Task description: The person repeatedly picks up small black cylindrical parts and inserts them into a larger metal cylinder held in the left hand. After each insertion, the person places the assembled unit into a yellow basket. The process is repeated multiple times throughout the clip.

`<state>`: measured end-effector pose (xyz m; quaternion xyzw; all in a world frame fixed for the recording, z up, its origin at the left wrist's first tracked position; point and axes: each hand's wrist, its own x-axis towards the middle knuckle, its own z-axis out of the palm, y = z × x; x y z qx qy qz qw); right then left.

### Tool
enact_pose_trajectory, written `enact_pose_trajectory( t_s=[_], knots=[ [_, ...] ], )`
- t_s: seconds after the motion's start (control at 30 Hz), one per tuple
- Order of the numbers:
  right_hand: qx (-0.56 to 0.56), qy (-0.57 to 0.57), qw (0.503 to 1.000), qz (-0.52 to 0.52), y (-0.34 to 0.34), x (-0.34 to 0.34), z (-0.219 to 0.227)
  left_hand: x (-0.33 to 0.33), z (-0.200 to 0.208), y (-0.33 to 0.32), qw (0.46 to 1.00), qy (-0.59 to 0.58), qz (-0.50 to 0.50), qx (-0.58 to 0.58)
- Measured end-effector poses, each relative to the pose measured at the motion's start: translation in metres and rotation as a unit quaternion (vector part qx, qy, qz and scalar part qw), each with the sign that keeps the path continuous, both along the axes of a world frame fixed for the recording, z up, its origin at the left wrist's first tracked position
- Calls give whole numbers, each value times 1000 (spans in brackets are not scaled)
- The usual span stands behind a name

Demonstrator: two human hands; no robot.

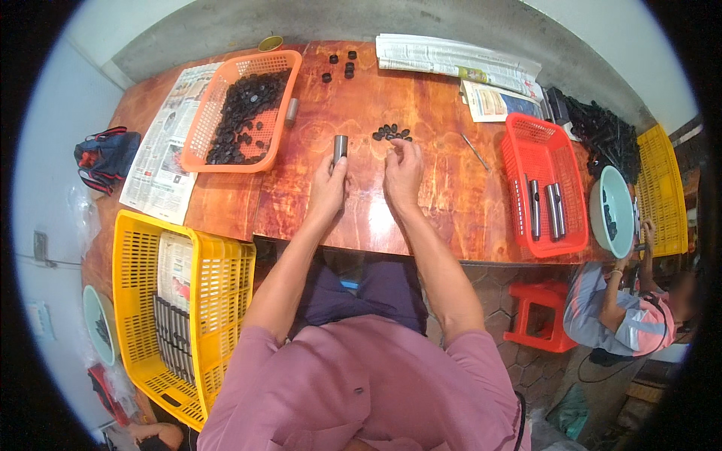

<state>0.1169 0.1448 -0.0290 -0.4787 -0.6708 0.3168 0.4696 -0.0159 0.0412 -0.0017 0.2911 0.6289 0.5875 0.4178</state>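
Observation:
My left hand (329, 184) is wrapped round a short metal tube (341, 146), which stands up from the fist with a dark top end. To its right, my right hand (404, 171) has its fingers bent in toward the thumb, at the near edge of a small pile of black caps (391, 132). Whether a cap is between those fingertips is too small to make out. Several more black caps (349, 66) stand farther back on the wooden table (316, 105).
An orange basket (192, 135) of black caps stands left on newspaper (154, 177). At right are a red basket (526, 150) holding metal tubes, a thin rod (475, 152) and a green basin (617, 195). A yellow crate (218, 301) holds tubes; a co-worker (613, 308) sits right.

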Motion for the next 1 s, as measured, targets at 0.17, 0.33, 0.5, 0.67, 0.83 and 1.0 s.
enact_pose_trajectory(
  t_s=[0.17,0.33,0.5,0.67,0.83,1.0],
  knots=[
    [85,-144,986,1,0,-8,2,10,9,-23,997,-63,-14,38],
    [83,-201,976,19,-2,-8,16,16,-1,-33,997,-28,-21,70],
    [94,-149,984,40,-11,5,15,3,-10,-34,990,-96,-35,102],
    [87,-228,963,110,-5,19,13,-11,-14,-32,959,-230,-54,155],
    [126,-234,958,109,-15,10,29,-13,-17,-33,960,-219,-61,163],
    [160,-214,954,135,-7,-2,22,-16,-19,-33,956,-236,-66,161]
  ],
)
